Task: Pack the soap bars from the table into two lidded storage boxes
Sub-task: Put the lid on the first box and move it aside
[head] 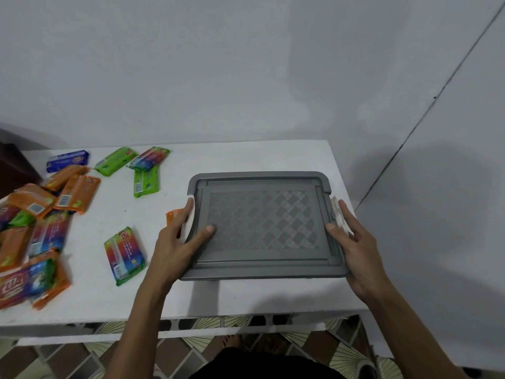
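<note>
A storage box with a grey patterned lid [262, 222] stands on the right half of the white table [218, 160]. My left hand [177, 239] grips its left side, thumb pressed on the lid, fingers over the white latch. On the opposite edge my right hand [352, 242] holds the lid beside the white latch [337, 212]. Several wrapped soap bars lie loose at the left: a rainbow-coloured one [124, 255] nearest the box, green ones [146, 180], a blue one [67, 160] and a pile of orange ones [76, 194]. An orange bar [172, 216] peeks out behind my left hand.
The table stands against a pale wall, with its right edge close to the box. A dark object [13, 165] sits at the far left. Below the front edge I see patterned floor tiles [169, 356] and the person's foot [232, 341].
</note>
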Demonstrator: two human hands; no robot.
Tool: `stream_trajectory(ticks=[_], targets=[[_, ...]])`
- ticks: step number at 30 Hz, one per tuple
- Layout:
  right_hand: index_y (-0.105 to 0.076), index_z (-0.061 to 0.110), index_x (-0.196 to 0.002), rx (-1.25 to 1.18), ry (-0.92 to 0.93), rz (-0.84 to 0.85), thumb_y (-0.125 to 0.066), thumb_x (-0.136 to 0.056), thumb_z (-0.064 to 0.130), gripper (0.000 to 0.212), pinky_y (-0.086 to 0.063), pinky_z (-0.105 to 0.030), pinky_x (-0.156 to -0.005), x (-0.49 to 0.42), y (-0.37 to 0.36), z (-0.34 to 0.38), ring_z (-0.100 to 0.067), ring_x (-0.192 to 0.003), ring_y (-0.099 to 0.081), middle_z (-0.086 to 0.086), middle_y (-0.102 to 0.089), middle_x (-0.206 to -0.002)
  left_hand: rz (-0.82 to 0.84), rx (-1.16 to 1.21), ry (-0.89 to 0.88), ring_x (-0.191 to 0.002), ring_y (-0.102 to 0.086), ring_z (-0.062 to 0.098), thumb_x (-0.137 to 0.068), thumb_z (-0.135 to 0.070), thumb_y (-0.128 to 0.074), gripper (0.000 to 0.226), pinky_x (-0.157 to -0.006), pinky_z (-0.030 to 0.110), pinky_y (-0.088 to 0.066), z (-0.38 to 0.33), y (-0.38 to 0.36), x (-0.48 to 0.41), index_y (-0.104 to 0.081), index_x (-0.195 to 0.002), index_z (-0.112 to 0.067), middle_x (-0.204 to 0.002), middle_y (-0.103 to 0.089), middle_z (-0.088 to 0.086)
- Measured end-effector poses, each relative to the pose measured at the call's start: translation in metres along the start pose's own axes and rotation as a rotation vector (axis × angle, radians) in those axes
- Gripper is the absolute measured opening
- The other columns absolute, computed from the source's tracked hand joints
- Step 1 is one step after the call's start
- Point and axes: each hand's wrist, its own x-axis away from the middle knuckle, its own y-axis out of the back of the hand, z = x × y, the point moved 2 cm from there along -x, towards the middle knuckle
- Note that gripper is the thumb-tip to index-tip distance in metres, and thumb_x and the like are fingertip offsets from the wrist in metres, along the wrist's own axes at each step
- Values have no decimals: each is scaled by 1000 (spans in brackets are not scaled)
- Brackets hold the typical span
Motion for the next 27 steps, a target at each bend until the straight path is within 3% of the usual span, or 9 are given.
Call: stream_trajectory(ticks=[3,7,10,12,15,17,20,22,27], targets=[[-53,45,-132,258,37,119,-54,-97,22,42,-43,-46,-108,-1,-7,4,-15,-131,-49,11,-49,-143,21,21,-6,-123,-34,2,-85,-36,-66,72,-94,18,-34,0,0,-1,-29,-146,-41,-135,-33,-18],[-50,42,-136,392,86,143,-50,-99,25,41,-34,-37,-115,1,-11,11,-5,-134,-38,26,-42,-134,77,33,11,-120,-34,-4,-83,-41,-66,80,-96,21,-35,1,-2,2,-20,-148,-49,-138,-26,-26],[-40,40,-144,451,143,101,-49,-99,26,47,-41,-30,-108,-1,-10,10,-4,-129,-43,24,-41,-136,10,52,0,-97,-45,-24,-84,-36,-68,74,-80,5,-40,3,-5,-1,-28,-146,-44,-125,-40,-32],[-35,41,-146,495,162,89,-49,-99,28,50,-45,-16,-95,-7,-10,10,-2,-122,-45,23,-40,-136,-37,62,6,-94,-47,-22,-86,-33,-69,70,-74,1,-39,3,-7,-7,-34,-146,-38,-126,-44,-25],[-36,42,-146,535,174,78,-50,-99,28,51,-42,-1,-83,-26,-9,11,2,-115,-47,23,-42,-133,-40,31,-8,-115,-48,-3,-83,-46,-72,75,-96,21,-42,5,-9,-21,-35,-147,-41,-135,-42,-18],[-37,41,-146,551,189,55,-51,-99,28,50,-41,-11,-94,-41,-9,15,0,-120,-45,21,-43,-136,-42,-2,-6,-126,-40,6,-83,-48,-71,76,-106,30,-38,4,-12,-35,-33,-148,-39,-140,-40,-15],[-38,44,-145,583,204,24,-51,-98,32,50,-41,-32,-107,-69,-12,23,-9,-127,-46,13,-43,-145,-75,-59,-45,-124,-41,4,-85,-44,-71,75,-104,26,-37,-8,-20,-62,-33,-149,-36,-137,-43,-18],[-38,44,-144,609,205,14,-51,-98,34,49,-41,-40,-110,-90,-14,30,-16,-130,-47,9,-42,-149,-86,-82,-46,-130,-43,11,-88,-40,-68,72,-103,25,-35,-15,-26,-82,-33,-150,-31,-145,-44,-9],[-40,40,-145,700,246,-14,-51,-97,34,50,-41,-37,-109,-147,-20,48,-21,-130,-48,2,-47,-147,-118,-225,-45,-124,-52,29,-92,-41,-60,64,-100,33,-40,-28,-39,-144,-36,-149,-28,-138,-57,8]])
